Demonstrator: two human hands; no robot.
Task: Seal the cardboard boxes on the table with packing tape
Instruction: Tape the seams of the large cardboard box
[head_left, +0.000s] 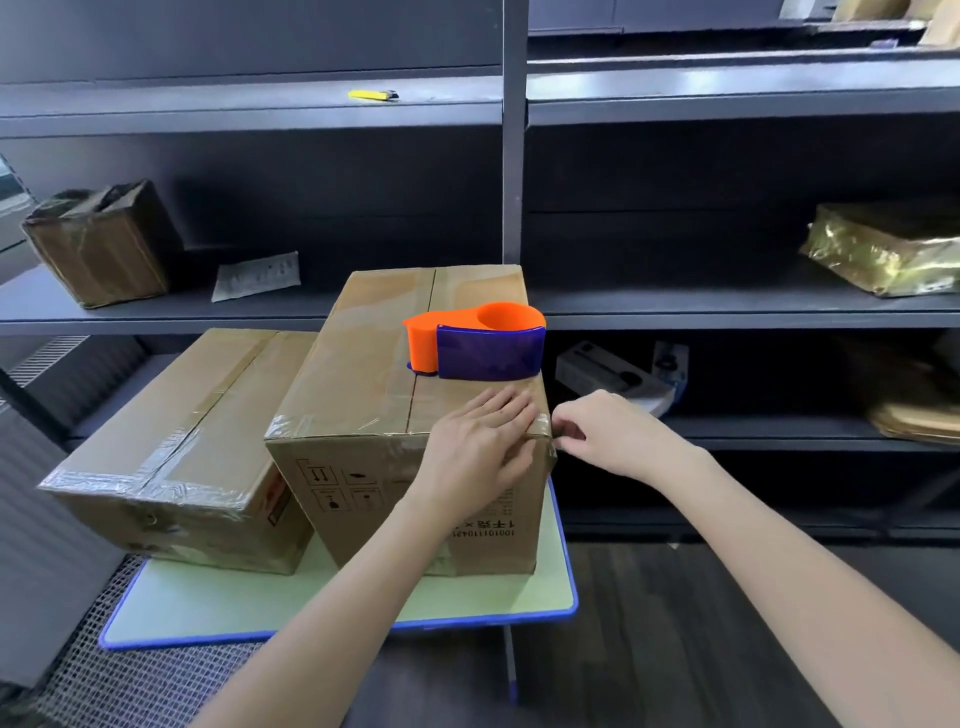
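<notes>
Two cardboard boxes stand on a small pale green table with a blue rim. The taller box is in the middle, with clear tape along its top seam and near edge. An orange and purple tape dispenser rests on its top, untouched. My left hand lies flat over the box's near right top edge, fingers spread on the tape. My right hand is at the near right corner, its fingertips curled against the tape there. The lower box sits to the left, its seams taped.
Dark metal shelving runs behind the table. It carries a worn taped box at left, a paper sheet, a gold-wrapped parcel at right and a yellow utility knife higher up. A wire mesh lies under the table's left side.
</notes>
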